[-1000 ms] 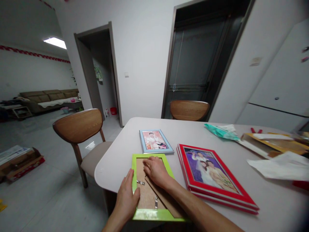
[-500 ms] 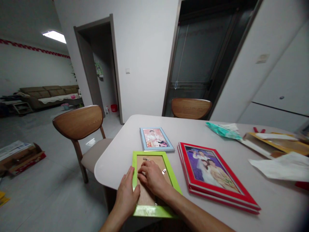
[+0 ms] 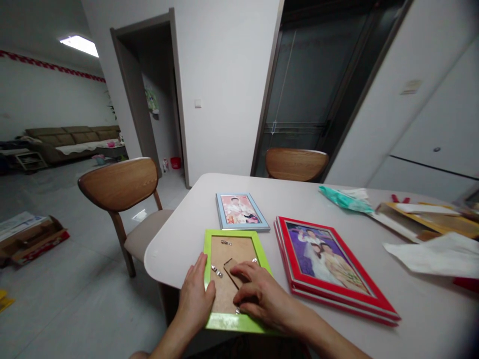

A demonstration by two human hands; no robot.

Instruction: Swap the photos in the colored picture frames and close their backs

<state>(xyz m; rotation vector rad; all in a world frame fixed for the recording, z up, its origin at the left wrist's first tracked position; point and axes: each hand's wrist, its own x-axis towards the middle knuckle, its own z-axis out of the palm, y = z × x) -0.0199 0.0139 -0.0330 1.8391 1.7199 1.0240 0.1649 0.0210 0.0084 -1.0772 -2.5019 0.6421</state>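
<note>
A light-green picture frame (image 3: 224,323) lies face down at the near edge of the table, its brown backboard (image 3: 220,286) upward. Small metal turn clips (image 3: 216,271) sit around the board, and a cut-out stand flap shows in its middle. My left hand (image 3: 194,294) grips the frame's left side, fingers along the outer edge and thumb over the rim. My right hand (image 3: 262,294) is bent over the lower right of the backboard, its fingers curled and the lowest fingertips at the bottom metal clip (image 3: 238,310), partly hidden.
Behind the green frame lies a light-blue framed photo (image 3: 239,210). Stacked red framed photos (image 3: 329,259) are on the right. Farther right are a teal wrapper (image 3: 344,198), yellow packaging (image 3: 430,224) and white paper (image 3: 437,254). Wooden chairs (image 3: 119,183) stand around the table (image 3: 179,209).
My right hand has moved from the left metal clip down and right to the bottom clip, uncovering the left clip and stand flap. My left hand stays on the frame's left side.
</note>
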